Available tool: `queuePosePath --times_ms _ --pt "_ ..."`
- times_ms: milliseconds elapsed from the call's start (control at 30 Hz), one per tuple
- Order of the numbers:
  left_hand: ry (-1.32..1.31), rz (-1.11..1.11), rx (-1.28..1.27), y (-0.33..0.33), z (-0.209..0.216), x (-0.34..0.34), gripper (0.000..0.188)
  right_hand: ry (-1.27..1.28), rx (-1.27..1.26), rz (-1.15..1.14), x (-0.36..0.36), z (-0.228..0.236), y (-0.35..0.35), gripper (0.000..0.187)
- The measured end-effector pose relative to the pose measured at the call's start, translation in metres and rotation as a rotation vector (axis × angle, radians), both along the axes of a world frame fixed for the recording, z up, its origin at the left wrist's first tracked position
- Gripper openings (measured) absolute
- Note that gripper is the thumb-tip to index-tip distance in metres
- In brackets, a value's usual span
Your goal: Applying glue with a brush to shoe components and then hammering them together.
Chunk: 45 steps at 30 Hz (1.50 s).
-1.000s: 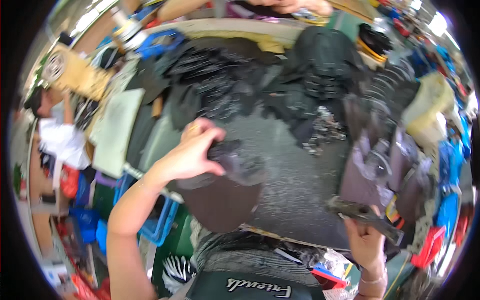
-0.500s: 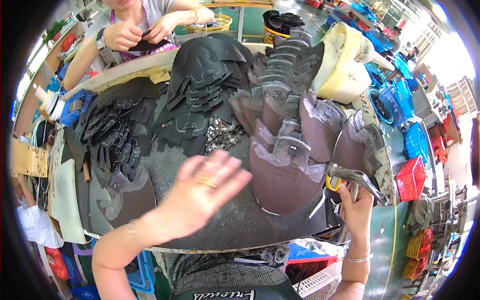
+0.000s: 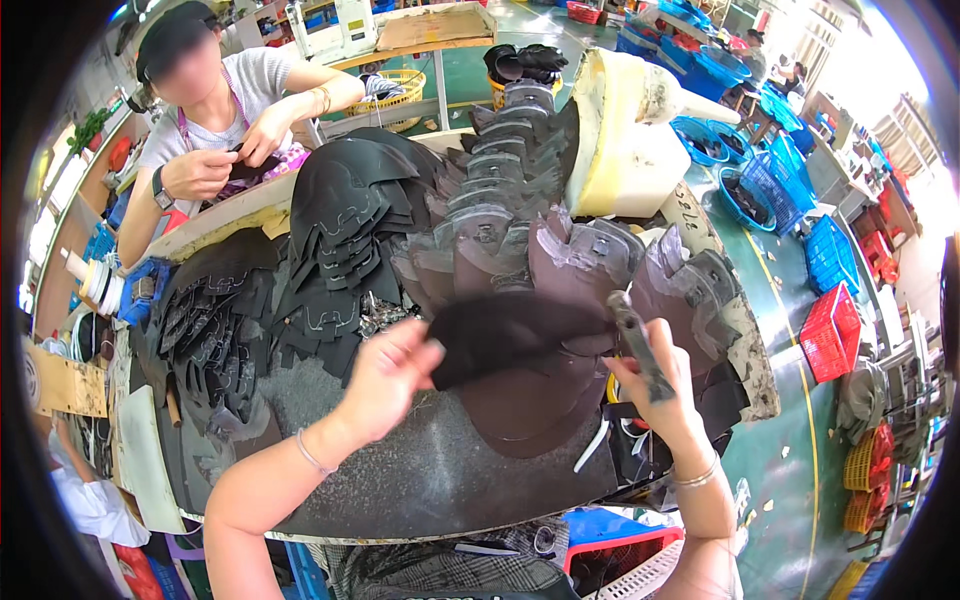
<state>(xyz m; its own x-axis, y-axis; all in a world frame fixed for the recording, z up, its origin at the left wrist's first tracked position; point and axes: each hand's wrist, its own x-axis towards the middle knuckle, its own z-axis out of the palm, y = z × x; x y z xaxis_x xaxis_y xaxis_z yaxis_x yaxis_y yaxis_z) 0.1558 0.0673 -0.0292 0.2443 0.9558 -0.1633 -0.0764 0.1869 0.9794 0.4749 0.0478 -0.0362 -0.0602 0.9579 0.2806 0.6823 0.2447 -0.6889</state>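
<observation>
My left hand (image 3: 388,372) pinches the left end of a dark, curved, flat piece (image 3: 510,335), blurred by motion. Its right end reaches close to my right hand (image 3: 652,385); whether that hand touches it I cannot tell. My right hand grips a hammer (image 3: 642,345) with a worn metal head, held upright. Beneath the dark piece lies a brownish rounded piece (image 3: 535,415), part of an overlapping row with clear plastic on its edges. A small heap of shiny metal bits (image 3: 383,315) sits just beyond my left hand.
Stacks of black rounded pieces (image 3: 350,205) and more black pieces (image 3: 210,320) cover the table's left side. A yellow-white padded block (image 3: 620,140) stands far right. Across the table a co-worker's hands (image 3: 215,172) hold a small dark piece. A red crate (image 3: 828,345) stands on the floor.
My left hand was spread and empty over the table; now it holds the dark curved piece. My right hand has shifted left with the hammer turned more upright. The view has swung right.
</observation>
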Motion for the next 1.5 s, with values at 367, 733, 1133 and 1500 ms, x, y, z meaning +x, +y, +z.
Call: queuePosePath --times_ms 367,733,1133,1500 --pt "0.324 -0.23 0.831 -0.085 0.077 -0.066 0.034 -0.011 -0.036 -0.066 -0.004 -0.009 0.003 0.019" --pt "0.802 -0.212 0.656 -0.071 0.016 -0.036 0.052 0.086 0.102 -0.075 -0.049 0.026 -0.038 0.016" --pt "0.574 -0.154 0.078 -0.109 0.012 -0.084 0.024 -0.226 -0.073 0.797 -0.114 0.041 -0.08 0.028" --pt "0.731 -0.317 0.292 -0.097 -0.001 -0.099 0.023 -0.361 -0.28 0.956 -0.133 0.029 -0.077 0.031"
